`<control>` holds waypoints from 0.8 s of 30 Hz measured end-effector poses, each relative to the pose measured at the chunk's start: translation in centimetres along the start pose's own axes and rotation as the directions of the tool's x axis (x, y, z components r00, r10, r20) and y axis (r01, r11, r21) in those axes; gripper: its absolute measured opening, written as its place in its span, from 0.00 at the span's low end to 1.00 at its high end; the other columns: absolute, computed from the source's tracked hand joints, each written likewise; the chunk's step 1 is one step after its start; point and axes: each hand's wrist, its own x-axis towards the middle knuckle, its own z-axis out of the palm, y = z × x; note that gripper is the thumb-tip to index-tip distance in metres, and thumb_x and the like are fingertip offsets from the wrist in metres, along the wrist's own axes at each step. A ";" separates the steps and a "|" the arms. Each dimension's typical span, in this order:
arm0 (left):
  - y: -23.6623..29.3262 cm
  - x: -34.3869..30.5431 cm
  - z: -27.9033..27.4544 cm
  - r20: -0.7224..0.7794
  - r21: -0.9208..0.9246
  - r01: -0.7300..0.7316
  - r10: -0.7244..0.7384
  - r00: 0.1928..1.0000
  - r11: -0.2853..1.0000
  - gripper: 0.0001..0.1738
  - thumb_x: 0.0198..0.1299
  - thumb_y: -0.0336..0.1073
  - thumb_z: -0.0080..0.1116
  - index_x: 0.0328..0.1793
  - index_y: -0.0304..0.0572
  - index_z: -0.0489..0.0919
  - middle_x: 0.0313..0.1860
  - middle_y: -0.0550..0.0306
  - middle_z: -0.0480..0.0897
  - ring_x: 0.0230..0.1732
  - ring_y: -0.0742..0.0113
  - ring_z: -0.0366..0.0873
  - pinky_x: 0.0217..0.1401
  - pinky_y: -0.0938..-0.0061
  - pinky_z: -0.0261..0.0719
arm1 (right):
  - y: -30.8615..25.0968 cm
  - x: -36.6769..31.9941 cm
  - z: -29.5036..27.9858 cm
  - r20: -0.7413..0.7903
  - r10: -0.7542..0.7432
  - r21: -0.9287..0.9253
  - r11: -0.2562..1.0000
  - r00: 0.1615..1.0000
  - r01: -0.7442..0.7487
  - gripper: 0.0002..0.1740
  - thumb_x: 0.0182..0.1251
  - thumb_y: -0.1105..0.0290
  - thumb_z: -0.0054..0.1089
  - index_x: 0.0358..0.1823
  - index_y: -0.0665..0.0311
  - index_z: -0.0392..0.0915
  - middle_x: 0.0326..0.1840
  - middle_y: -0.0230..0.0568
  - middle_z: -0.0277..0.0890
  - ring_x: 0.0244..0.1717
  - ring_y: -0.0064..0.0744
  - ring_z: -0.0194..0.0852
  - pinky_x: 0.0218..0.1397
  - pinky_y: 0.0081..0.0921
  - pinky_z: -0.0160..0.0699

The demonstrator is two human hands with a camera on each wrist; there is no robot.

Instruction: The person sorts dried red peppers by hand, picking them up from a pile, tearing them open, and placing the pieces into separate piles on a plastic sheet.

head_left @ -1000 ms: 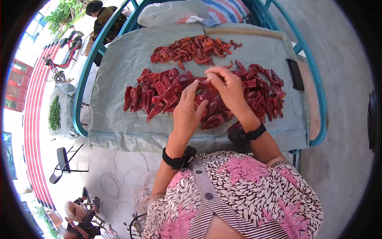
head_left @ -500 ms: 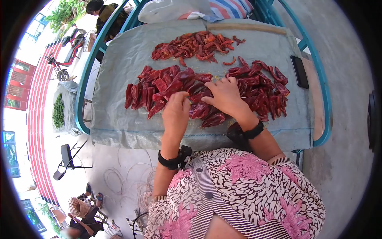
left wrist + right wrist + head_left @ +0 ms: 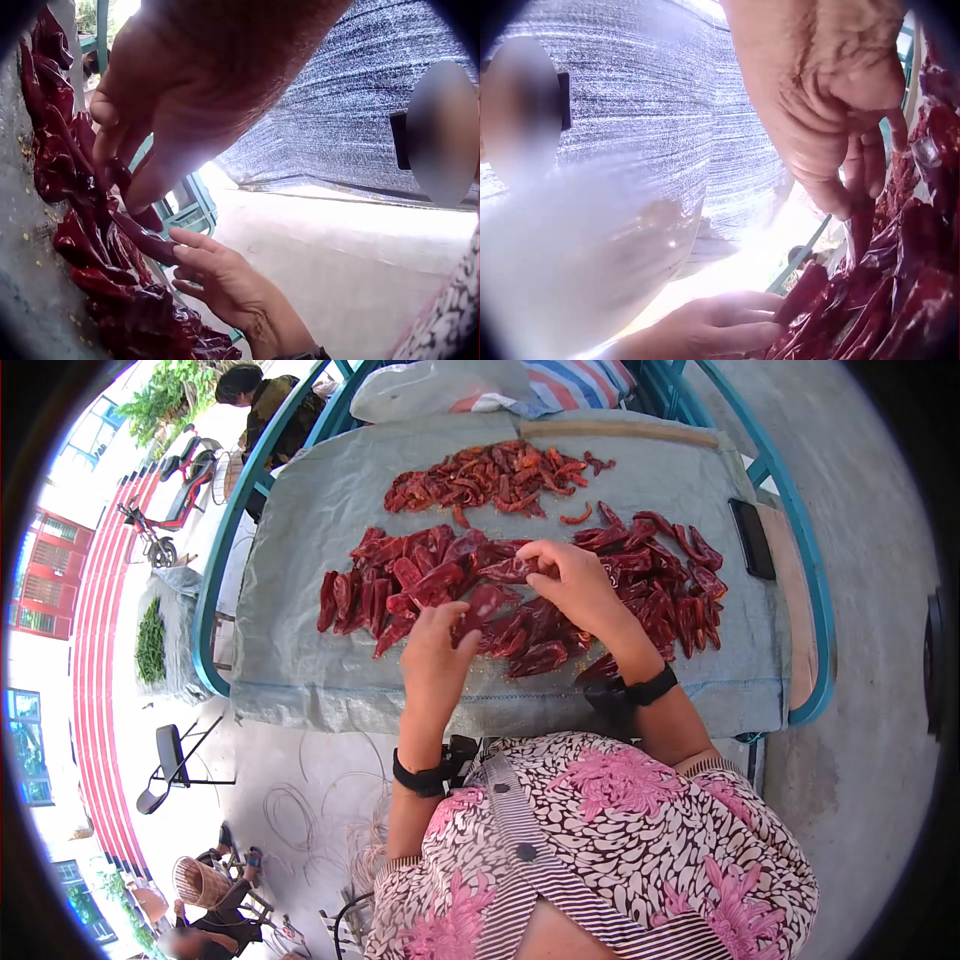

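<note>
Wrinkled dark red dried chili peppers (image 3: 370, 595) lie in a broad heap across the cloth in front of me. My right hand (image 3: 580, 588) pinches one dried chili pepper (image 3: 860, 234) between thumb and fingers over the middle of the heap. That pepper points left in the head view. My left hand (image 3: 435, 655) is at the heap's near edge, palm turned inward. Between its thumb and fingers is another dried chili pepper (image 3: 152, 217), partly hidden by the hand in the left wrist view. The two hands are a short way apart.
A pile of smaller, brighter red chilies (image 3: 485, 478) lies farther back on the grey-green cloth (image 3: 310, 480). A black phone (image 3: 752, 540) lies at the right edge. Teal metal rails (image 3: 215, 580) flank the surface. A folding chair (image 3: 172, 755) stands at lower left.
My right hand dipped into the heap's middle, then rose slightly with a chili pepper pinched in it. The left hand drew back toward my body and left, and now holds a pepper.
</note>
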 end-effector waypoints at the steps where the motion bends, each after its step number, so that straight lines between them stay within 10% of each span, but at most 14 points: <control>1: 0.1 0.3 -0.2 -0.106 0.082 -0.053 0.061 0.992 0.995 0.27 0.53 0.31 0.74 0.62 0.48 0.81 0.51 0.52 0.82 0.54 0.50 0.78 0.56 0.57 0.78 | -0.4 -0.1 -0.3 -0.015 0.020 0.041 0.999 1.000 -0.019 0.21 0.64 0.72 0.67 0.60 0.56 0.82 0.41 0.38 0.82 0.45 0.34 0.83 0.46 0.30 0.80; 4: 1.2 1.0 -0.6 -0.322 0.337 -0.099 0.213 0.923 0.936 0.36 0.50 0.31 0.76 0.69 0.46 0.79 0.60 0.49 0.80 0.63 0.44 0.72 0.68 0.53 0.71 | -1.3 -0.4 -0.7 0.003 -0.003 0.154 0.988 1.000 0.002 0.22 0.66 0.72 0.66 0.62 0.58 0.81 0.42 0.36 0.81 0.45 0.29 0.81 0.50 0.29 0.79; 10: 1.0 1.7 1.7 -0.128 0.233 -0.285 0.320 0.939 0.930 0.37 0.53 0.35 0.75 0.71 0.44 0.77 0.57 0.51 0.85 0.56 0.49 0.77 0.64 0.56 0.74 | -3.8 -0.9 -0.5 0.187 -0.078 0.471 0.882 0.979 -0.019 0.23 0.67 0.71 0.67 0.64 0.61 0.79 0.44 0.34 0.81 0.47 0.26 0.80 0.55 0.28 0.77; 16: 0.7 1.6 0.4 -0.233 0.197 -0.013 0.060 0.971 0.980 0.29 0.60 0.35 0.72 0.69 0.42 0.81 0.53 0.45 0.86 0.54 0.48 0.80 0.60 0.59 0.78 | -1.3 -1.7 -1.0 0.029 -0.166 -0.129 0.977 0.986 0.168 0.25 0.62 0.70 0.69 0.62 0.57 0.80 0.48 0.41 0.86 0.54 0.43 0.81 0.70 0.45 0.71; 19: -0.4 2.9 0.5 -0.464 0.262 -0.136 0.248 0.850 0.956 0.30 0.59 0.35 0.72 0.70 0.44 0.80 0.58 0.45 0.84 0.58 0.46 0.78 0.64 0.57 0.76 | -0.2 -3.0 -0.2 0.195 -0.126 -0.568 0.794 0.973 0.217 0.24 0.60 0.71 0.69 0.61 0.54 0.82 0.50 0.38 0.86 0.63 0.46 0.75 0.79 0.55 0.54; 24: -0.2 1.9 0.0 -0.219 0.167 -0.276 0.308 0.926 0.947 0.27 0.55 0.30 0.72 0.63 0.44 0.81 0.55 0.50 0.84 0.58 0.48 0.78 0.64 0.55 0.75 | 0.0 -3.1 -0.6 0.174 -0.089 -0.516 0.840 0.981 0.168 0.22 0.60 0.73 0.67 0.58 0.51 0.83 0.50 0.34 0.85 0.65 0.44 0.72 0.80 0.57 0.49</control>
